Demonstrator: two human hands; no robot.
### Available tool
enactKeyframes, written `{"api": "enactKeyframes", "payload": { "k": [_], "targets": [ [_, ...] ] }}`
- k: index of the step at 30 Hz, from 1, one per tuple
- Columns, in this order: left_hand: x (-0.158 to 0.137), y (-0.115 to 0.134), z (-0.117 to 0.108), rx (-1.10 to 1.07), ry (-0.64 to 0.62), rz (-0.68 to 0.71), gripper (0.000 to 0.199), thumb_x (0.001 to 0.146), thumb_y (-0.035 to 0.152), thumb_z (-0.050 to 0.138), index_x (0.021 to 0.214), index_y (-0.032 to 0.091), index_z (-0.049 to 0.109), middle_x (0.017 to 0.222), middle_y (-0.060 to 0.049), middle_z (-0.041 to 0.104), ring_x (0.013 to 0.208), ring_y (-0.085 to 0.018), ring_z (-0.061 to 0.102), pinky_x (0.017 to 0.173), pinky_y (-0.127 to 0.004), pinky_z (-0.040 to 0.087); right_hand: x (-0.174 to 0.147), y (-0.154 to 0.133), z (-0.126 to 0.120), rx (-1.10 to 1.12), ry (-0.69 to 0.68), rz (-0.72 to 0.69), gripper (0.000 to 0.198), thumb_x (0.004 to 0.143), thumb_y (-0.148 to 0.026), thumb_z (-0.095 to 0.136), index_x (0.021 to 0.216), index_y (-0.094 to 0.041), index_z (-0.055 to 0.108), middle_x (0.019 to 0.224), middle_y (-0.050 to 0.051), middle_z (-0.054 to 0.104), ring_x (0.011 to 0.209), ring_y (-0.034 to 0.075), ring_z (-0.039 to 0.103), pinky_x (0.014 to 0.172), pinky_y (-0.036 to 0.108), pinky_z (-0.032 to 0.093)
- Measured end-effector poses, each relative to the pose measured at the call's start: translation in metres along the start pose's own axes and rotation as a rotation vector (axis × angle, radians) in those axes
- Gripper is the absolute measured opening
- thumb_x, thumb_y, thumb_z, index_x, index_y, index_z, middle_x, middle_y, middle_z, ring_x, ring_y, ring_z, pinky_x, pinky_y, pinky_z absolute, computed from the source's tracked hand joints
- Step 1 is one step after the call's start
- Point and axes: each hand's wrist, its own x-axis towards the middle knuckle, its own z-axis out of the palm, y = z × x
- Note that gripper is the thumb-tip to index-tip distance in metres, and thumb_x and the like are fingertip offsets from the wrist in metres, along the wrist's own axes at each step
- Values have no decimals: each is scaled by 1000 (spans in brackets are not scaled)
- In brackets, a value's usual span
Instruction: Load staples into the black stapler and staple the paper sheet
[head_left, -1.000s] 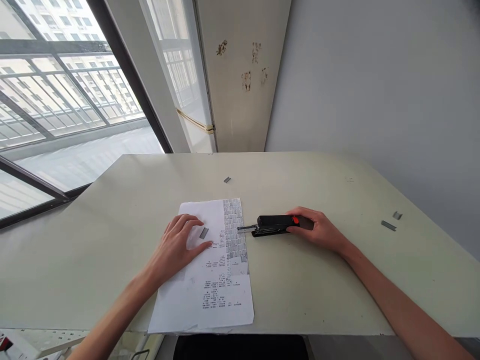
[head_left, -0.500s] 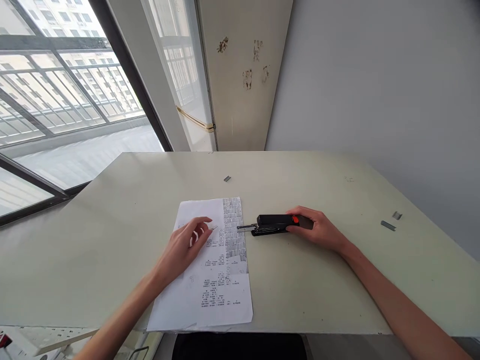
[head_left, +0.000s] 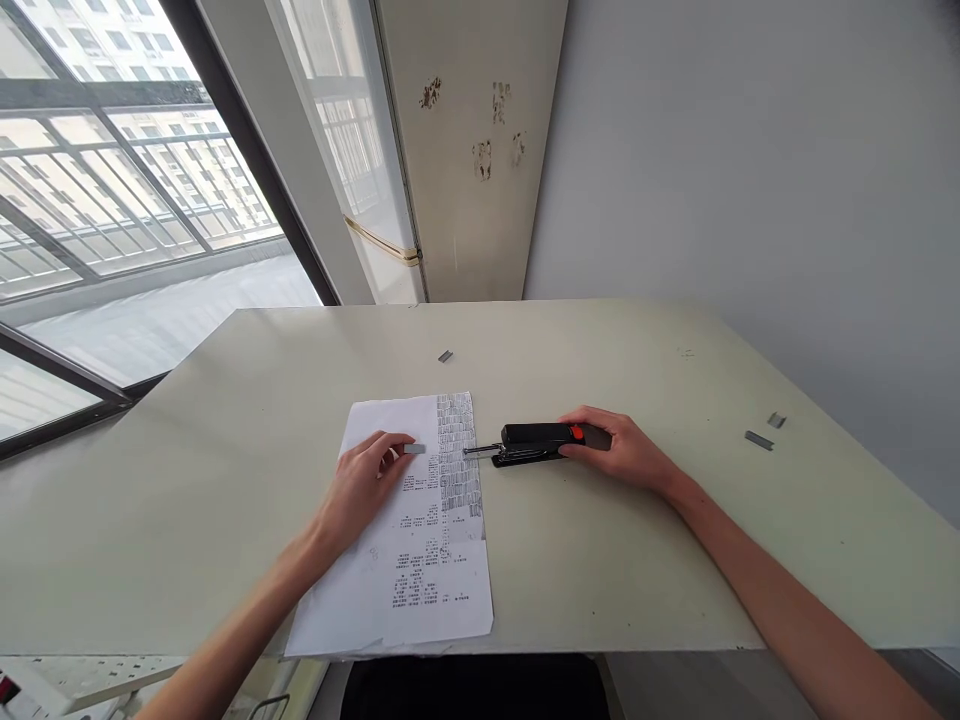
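Between the thumb and fingers of my left hand [head_left: 370, 472] is a short strip of staples [head_left: 415, 449], held over the printed paper sheets [head_left: 442, 590]. The sheets lie flat near the table's front edge, with dense barcode-like print along their upper right side. My right hand [head_left: 616, 450] is closed around the back of a black stapler [head_left: 534, 440] with a red mark. A metal tray [head_left: 482, 450] sticks out of the stapler's front toward the left, its tip over the right edge of the sheets.
A small piece of staple strip [head_left: 445, 356] lies behind the sheets on the pale table [head_left: 600, 570]. Two more pieces, one a staple strip [head_left: 759, 440], lie at the right. A window stands at the left, a grey wall [head_left: 750, 150] at the right.
The staple strip in my left hand has turned so its length now shows, pointing right. My right hand holds the stapler much as before. The whole view has shifted slightly.
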Motion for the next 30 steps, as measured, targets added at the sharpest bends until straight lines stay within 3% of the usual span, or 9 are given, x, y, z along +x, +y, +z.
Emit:
{"api": "enactKeyframes", "payload": {
  "k": [6, 12, 20, 30],
  "targets": [
    [3, 22, 3, -78, 9, 43, 32, 103, 54, 57, 112, 27, 73, 101, -4, 74, 82, -20, 66, 73, -33, 53, 0, 1, 0, -3, 1, 5, 41, 90, -64, 70, 111, -30, 73, 101, 3, 73, 93, 25, 67, 89, 40, 54],
    [10, 48, 26, -80, -25, 131, 30, 105, 50, 56, 113, 27, 73, 109, -4, 72, 86, -19, 68, 73, -32, 53, 0, -1, -1, 8, -15, -5, 42, 90, -65, 70, 113, -29, 73, 103, 4, 73, 95, 26, 67, 90, 41, 55],
    [18, 54, 34, -6, -66, 159, 28, 105, 48, 57, 112, 27, 74, 106, -3, 71, 83, -18, 67, 74, -32, 53, 0, -4, -2, 28, 1, -7, 42, 90, -63, 71, 114, -28, 72, 105, 4, 73, 98, 26, 68, 94, 42, 55],
    [16, 48, 36, -69, -72, 131, 29, 104, 51, 58, 114, 28, 74, 101, -2, 71, 74, -16, 63, 70, -31, 52, 0, -4, -2, 17, 14, -11, 39, 90, -59, 72, 113, -28, 72, 106, 3, 74, 98, 25, 69, 93, 40, 55]
  ]
}}
